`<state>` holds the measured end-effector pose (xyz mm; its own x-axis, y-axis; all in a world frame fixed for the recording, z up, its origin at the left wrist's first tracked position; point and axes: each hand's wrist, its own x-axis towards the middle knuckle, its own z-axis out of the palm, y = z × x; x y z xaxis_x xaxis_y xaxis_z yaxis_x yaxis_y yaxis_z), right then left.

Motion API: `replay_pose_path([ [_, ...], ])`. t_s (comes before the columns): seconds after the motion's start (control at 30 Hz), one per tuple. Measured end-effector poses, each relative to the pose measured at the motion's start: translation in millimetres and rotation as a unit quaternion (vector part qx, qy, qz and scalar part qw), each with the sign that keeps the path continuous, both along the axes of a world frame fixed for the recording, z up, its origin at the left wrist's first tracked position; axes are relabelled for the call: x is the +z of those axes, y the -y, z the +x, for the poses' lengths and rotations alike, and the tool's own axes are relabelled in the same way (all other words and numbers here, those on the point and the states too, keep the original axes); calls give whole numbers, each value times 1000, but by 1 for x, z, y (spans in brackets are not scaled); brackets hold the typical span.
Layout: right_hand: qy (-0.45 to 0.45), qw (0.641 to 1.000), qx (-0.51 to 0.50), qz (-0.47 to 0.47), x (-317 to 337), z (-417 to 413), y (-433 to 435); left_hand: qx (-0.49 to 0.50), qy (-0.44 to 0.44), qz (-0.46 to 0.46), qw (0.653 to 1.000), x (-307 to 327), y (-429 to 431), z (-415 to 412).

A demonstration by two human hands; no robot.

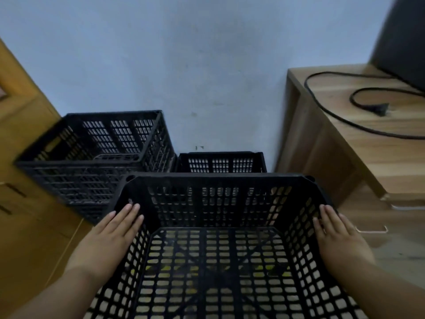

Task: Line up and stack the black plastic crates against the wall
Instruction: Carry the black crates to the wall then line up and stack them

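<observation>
A black perforated plastic crate (216,183) fills the lower middle of the head view, open side up, held close in front of me. My left hand (110,236) lies flat against its left wall, and my right hand (338,236) presses flat on its right wall. Behind it, low against the pale wall, a second black crate (220,162) shows only its far side. A taller stack of black crates (92,155) stands at the left, its top crate turned slightly askew.
A wooden cabinet (340,157) stands at the right against the wall, with a black cable (358,104) and a dark object on top. An orange-brown wooden door or cupboard (20,134) runs along the left. Wood-look floor (377,238) shows at the lower right.
</observation>
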<state>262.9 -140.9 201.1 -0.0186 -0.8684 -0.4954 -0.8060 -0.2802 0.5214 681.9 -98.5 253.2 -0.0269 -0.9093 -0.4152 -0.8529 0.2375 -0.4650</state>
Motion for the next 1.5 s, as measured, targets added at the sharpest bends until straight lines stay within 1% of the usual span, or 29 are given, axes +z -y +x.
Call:
replay_pose_path([
  [0.13,-19,1000,1,9,5,3,51,-8,-8,0,1000,0,48,3],
  [0.3,-27,999,17,16,5,2,122,-29,-10,41,999,2,121,5],
  [0.4,-55,998,15,3,10,3,160,-32,-8,65,997,1,169,4],
  [0.53,-55,998,12,16,13,-2,211,-63,-4,38,997,-10,225,4],
  [0.6,-57,998,6,30,12,-3,234,-62,-5,27,998,-17,251,6],
  [0.67,-58,998,4,24,11,-2,257,-59,-17,12,998,-27,277,10],
  [0.87,-5,999,-36,-22,-3,8,326,-87,-42,-42,994,-55,349,28],
  [0.9,11,998,-45,-30,-8,9,336,-98,-66,-76,990,-64,361,35],
  [0.93,34,997,-54,-42,-15,11,346,-140,-113,-131,975,-76,374,45],
  [0.97,58,995,-58,-62,-25,11,355,-162,-134,-159,965,-85,388,54],
  [1.03,133,978,-44,-157,-45,10,371,-168,-160,-153,961,-100,409,71],
  [1.07,154,969,-33,-188,-54,10,379,-174,-164,-154,959,-104,419,75],
  [1.1,156,967,-30,-196,-59,12,386,-177,-179,-165,954,-107,429,76],
  [1.13,180,958,-9,-223,-67,12,392,-178,-198,-167,949,-108,437,80],
  [1.2,182,944,15,-275,-82,16,400,-179,-224,-178,941,-113,453,89],
  [1.33,177,934,4,-311,-89,29,416,-171,-271,-199,926,-126,477,99],
  [1.5,149,931,11,-334,-87,28,434,-161,-261,-241,921,-132,486,100],
])
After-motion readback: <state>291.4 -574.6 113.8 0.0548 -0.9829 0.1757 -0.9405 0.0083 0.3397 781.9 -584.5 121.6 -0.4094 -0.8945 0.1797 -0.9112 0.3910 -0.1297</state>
